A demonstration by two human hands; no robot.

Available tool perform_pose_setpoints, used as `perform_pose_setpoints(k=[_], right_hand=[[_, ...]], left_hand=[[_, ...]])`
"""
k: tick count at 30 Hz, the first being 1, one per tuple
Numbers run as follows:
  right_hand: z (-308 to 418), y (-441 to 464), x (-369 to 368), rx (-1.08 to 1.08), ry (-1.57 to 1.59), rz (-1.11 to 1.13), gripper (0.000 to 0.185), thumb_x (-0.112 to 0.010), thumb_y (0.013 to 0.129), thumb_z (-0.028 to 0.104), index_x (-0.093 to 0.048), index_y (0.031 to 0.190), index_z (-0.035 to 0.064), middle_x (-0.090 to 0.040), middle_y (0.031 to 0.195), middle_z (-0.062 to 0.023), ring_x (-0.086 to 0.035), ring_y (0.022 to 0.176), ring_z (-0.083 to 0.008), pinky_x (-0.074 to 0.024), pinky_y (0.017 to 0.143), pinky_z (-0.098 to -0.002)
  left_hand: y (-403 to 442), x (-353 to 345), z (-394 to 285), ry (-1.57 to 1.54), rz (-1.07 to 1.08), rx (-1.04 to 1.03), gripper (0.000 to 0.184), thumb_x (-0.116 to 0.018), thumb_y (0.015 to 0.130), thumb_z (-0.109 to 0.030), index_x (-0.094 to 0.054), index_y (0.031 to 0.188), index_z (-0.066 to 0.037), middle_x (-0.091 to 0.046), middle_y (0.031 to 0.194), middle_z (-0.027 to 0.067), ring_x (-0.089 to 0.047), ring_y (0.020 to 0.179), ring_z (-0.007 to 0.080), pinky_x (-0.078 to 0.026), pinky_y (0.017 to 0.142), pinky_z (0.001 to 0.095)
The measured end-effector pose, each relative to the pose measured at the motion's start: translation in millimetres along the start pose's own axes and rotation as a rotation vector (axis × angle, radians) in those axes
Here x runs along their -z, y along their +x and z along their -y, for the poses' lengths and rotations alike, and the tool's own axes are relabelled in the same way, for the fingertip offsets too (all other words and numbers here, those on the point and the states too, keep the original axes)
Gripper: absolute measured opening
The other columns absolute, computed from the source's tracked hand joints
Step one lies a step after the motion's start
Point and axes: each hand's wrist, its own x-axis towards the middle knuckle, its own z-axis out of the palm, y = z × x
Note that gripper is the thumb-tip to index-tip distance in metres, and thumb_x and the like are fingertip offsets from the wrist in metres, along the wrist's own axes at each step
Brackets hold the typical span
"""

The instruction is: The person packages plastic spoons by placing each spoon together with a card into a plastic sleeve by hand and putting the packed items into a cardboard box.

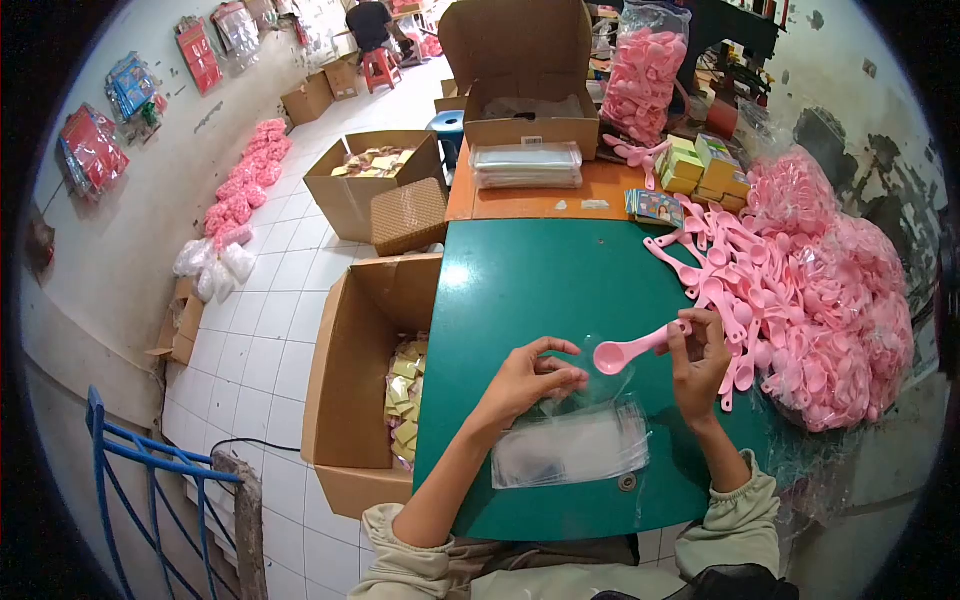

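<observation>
My right hand (700,365) pinches a pink plastic spoon (632,350) by the end of its handle, with the bowl pointing left. Facing it, my left hand (535,385) has thumb and fingertips together on a thin clear plastic bag (607,383). The spoon's bowl is close to this bag; whether it is inside the opening, I cannot tell. Below both hands a stack of flat clear bags (570,447) lies on the green tabletop (530,290). To the right of my right hand spreads a heap of loose pink spoons (745,285).
Large bags of pink spoons (845,300) stand at the right. Small yellow boxes (700,165) and printed cards (655,206) sit behind the heap. An open carton (335,390) with small packets is left of the table. Farther back, a person (370,25) sits on a red stool.
</observation>
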Motion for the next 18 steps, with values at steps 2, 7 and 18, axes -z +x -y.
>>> perform_pose_setpoints(k=[2, 7, 18], right_hand=[[1, -1, 0, -0.046, 0.068, 0.018, 0.018, -0.057, 0.086, 0.004, -0.049, 0.101, -0.0005, -0.06, 0.076, -0.0081, -0.062, 0.067, -0.0134, -0.0508, 0.058, -0.024], [4, -6, -3, -0.013, 0.077, 0.025, 0.022, -0.056, 0.086, 0.003, -0.042, 0.103, 0.001, -0.059, 0.078, -0.0094, -0.062, 0.066, -0.015, -0.0511, 0.058, -0.0245], [0, -14, -5, 0.101, 0.155, 0.032, 0.023, -0.059, 0.084, 0.0, -0.04, 0.097, 0.0008, -0.056, 0.081, -0.0101, -0.062, 0.068, -0.0152, -0.0526, 0.061, -0.0251]], left_hand=[[1, -3, 0, 0.086, -0.006, -0.011, 0.034, -0.065, 0.083, -0.016, -0.051, 0.111, -0.002, -0.067, 0.091, 0.0106, -0.063, 0.083, 0.012, -0.048, 0.067, 0.0215], [1, -4, -1, 0.082, -0.011, -0.017, 0.035, -0.067, 0.081, -0.015, -0.053, 0.11, -0.001, -0.068, 0.087, 0.0096, -0.063, 0.079, 0.0105, -0.046, 0.063, 0.0197], [6, -3, 4, 0.13, 0.045, -0.075, 0.033, -0.066, 0.082, -0.017, -0.054, 0.107, 0.001, -0.067, 0.084, 0.0078, -0.062, 0.076, 0.0103, -0.049, 0.064, 0.0221]])
